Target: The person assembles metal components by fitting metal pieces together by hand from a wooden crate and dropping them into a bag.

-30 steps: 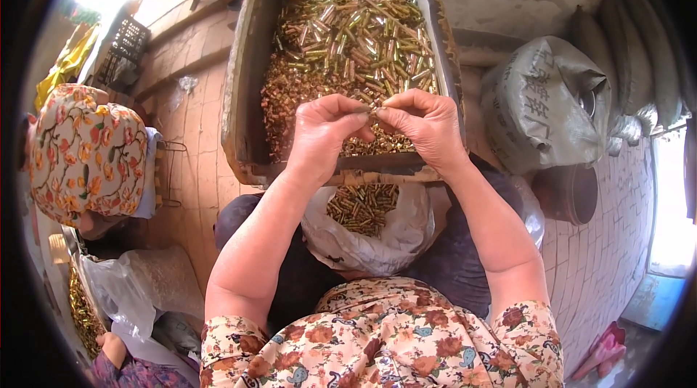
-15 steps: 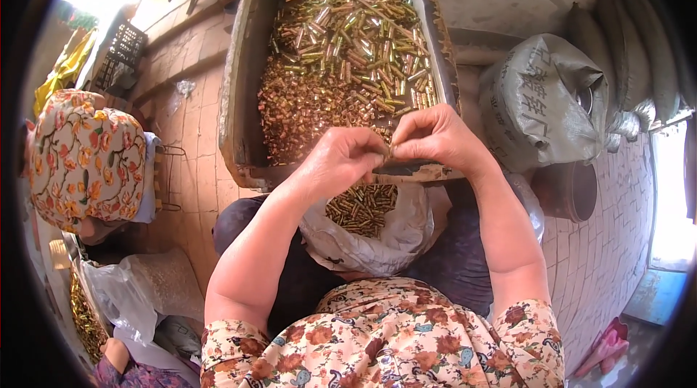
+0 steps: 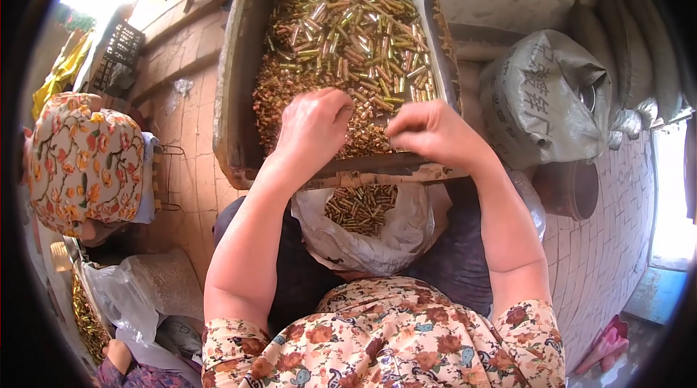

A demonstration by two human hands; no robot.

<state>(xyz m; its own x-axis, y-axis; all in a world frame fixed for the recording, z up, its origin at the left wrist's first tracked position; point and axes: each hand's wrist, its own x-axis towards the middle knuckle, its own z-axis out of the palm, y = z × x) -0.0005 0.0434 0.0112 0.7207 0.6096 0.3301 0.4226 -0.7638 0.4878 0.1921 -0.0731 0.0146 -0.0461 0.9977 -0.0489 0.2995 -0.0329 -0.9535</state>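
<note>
My left hand [image 3: 314, 124] is over a heap of small copper-coloured metal pieces [image 3: 279, 94] in the near left part of a wooden box. Its fingers are curled down, and their tips are hidden. To the right, near the front edge, my right hand [image 3: 434, 132] has its fingers bent and drawn together; whatever they may hold is too small to make out. Beyond both hands lie many longer, shiny gold and greenish metal tubes [image 3: 363, 32]. Below the box's front edge, a white sack [image 3: 341, 251] between my legs holds short gold-coloured metal pieces [image 3: 361, 208].
The wooden box's rim [image 3: 226, 90] rises on each side. A grey sack [image 3: 544, 108] stands at the right, by a dark bucket [image 3: 568, 190]. At the left sits a person in a flowered top [image 3: 87, 163]; another person's hand [image 3: 116, 355] shows at lower left.
My hands, which met above the box's front edge, have parted. The left moved away to the left over the small copper pieces; the right shifted slightly right.
</note>
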